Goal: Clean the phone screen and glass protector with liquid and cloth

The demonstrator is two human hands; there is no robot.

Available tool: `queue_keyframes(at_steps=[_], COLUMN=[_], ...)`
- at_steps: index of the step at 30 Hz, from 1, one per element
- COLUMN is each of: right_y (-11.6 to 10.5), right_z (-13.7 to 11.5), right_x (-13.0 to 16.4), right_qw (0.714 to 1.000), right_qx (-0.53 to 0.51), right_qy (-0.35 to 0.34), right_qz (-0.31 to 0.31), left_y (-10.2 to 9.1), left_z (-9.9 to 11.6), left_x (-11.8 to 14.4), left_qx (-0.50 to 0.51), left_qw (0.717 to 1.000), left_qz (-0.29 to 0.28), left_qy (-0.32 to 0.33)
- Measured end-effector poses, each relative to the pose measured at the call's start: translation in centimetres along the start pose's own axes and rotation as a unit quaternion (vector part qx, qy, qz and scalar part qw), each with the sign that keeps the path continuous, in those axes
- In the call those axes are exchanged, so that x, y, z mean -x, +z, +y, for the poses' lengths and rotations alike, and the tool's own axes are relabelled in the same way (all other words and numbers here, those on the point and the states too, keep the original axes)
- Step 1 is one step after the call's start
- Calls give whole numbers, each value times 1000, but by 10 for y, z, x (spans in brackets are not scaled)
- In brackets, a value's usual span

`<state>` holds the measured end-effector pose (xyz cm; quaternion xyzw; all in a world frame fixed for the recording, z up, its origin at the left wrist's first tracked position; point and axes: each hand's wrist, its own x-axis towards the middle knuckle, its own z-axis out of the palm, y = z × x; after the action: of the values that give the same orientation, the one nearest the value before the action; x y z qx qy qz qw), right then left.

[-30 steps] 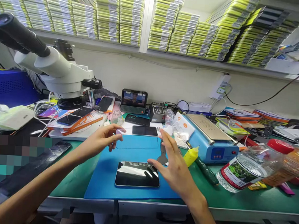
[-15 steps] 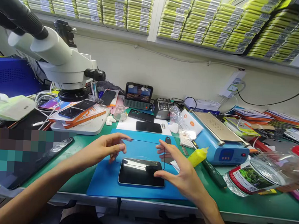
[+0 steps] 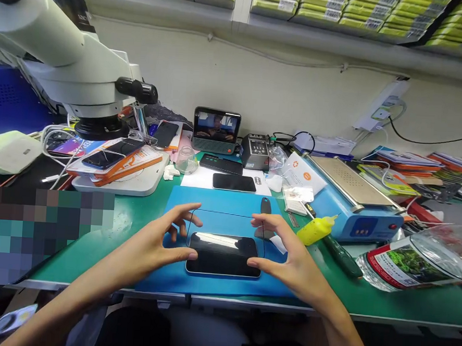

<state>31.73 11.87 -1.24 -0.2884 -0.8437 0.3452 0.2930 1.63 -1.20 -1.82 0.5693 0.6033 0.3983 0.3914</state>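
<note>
A see-through glass panel with a thin black border (image 3: 228, 223) is held between my two hands, tilted above a dark-screened phone (image 3: 222, 262). My left hand (image 3: 168, 237) grips its left side, fingertips at the upper corner and thumb low, over the phone's left end. On the opposite side my right hand (image 3: 289, 252) holds the right edge the same way, its thumb over the phone's right end. Whether the panel's lower edge touches the phone, I cannot tell. The phone lies face up on a blue mat (image 3: 217, 199).
Behind the mat lies another black phone (image 3: 234, 182), below a small display (image 3: 217, 131). To the right are a yellow squeeze bottle (image 3: 315, 229), a blue heating plate machine (image 3: 354, 201) and a large plastic jar (image 3: 405, 262). A microscope (image 3: 83, 85) looms at left.
My left thumb has moved from the panel's upper part down to its lower left. My right fingertips have closed in on the upper right corner. The camera view has tilted downward.
</note>
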Motion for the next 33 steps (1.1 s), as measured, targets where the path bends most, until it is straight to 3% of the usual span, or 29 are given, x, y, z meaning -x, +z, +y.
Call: queue_keyframes(at_steps=[7,14,22,33], right_y=[1,-4,-10,-8], right_z=[2,3,8,19], right_x=[7,7,6,7], right_qw=[1000,999,992,983], right_qx=[2,-3,26,71], right_qy=[28,39,83,92], right_qz=[-12,-35,-95,-139], left_y=[0,5,5,6], left_z=[4,-6,-6,-13], left_x=[3,13,11,12], left_qx=[-103,-146,-192,-204], left_qw=[995,988,981,978], left_qz=[-1,21,-32,-42], left_qy=[14,44,8,-5])
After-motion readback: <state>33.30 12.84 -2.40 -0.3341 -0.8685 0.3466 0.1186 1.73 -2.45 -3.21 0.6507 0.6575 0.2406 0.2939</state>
